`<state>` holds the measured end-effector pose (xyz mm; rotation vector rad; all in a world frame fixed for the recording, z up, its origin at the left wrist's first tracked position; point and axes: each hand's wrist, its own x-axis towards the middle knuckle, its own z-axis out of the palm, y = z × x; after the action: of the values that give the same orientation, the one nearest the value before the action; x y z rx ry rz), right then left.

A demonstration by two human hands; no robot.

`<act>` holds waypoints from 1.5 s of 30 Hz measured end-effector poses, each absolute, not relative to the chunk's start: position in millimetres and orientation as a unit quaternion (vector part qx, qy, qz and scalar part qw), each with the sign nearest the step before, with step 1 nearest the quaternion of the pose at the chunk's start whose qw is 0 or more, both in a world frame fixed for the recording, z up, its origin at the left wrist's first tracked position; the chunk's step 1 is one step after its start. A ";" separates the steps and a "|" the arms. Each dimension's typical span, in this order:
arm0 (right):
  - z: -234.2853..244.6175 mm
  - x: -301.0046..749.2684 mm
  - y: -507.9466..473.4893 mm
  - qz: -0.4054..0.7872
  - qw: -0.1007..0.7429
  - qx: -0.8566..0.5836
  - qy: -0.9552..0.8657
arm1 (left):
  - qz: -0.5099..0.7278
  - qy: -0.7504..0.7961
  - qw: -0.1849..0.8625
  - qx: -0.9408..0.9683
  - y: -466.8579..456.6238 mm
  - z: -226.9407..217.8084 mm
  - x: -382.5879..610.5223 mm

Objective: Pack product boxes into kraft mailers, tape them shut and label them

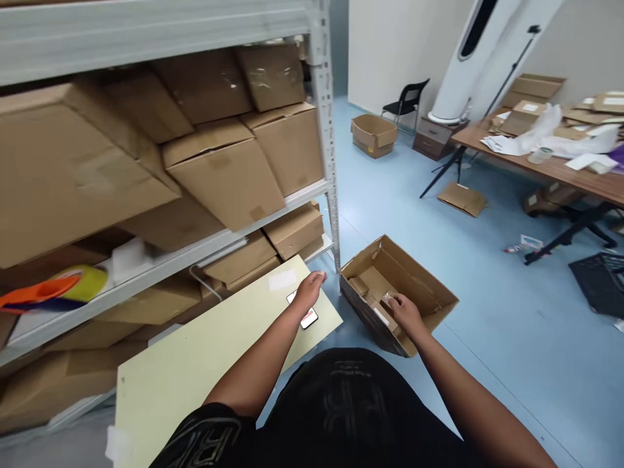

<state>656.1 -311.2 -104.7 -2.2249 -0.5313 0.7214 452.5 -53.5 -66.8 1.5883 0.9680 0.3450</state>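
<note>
Beside the pale board (219, 357) stands an open carton (429, 286), only partly filled. The left hand (309, 290) curls above a phone (309, 320); whether it grips anything, I cannot tell. Over at least 2 small boxes (359, 286) in the carton, the right hand (405, 313) pinches a clear packet (388, 299), not yet released.

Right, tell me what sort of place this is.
Probably a storeroom or packing room: there's metal shelving stacked with cardboard boxes, and a table littered with loose wrapping.

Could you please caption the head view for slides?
Right hand at an open cardboard box, left hand near a phone.
</note>
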 end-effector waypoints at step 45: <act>-161.3 445.8 -90.7 0.380 0.077 -0.515 -0.765 | 0.303 0.768 0.407 0.392 -228.0 -100.9 135.6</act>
<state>445.8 -90.7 -161.3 -1.5428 -2.2915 1.1398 135.6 -228.0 -100.9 0.9882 1.9356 0.7643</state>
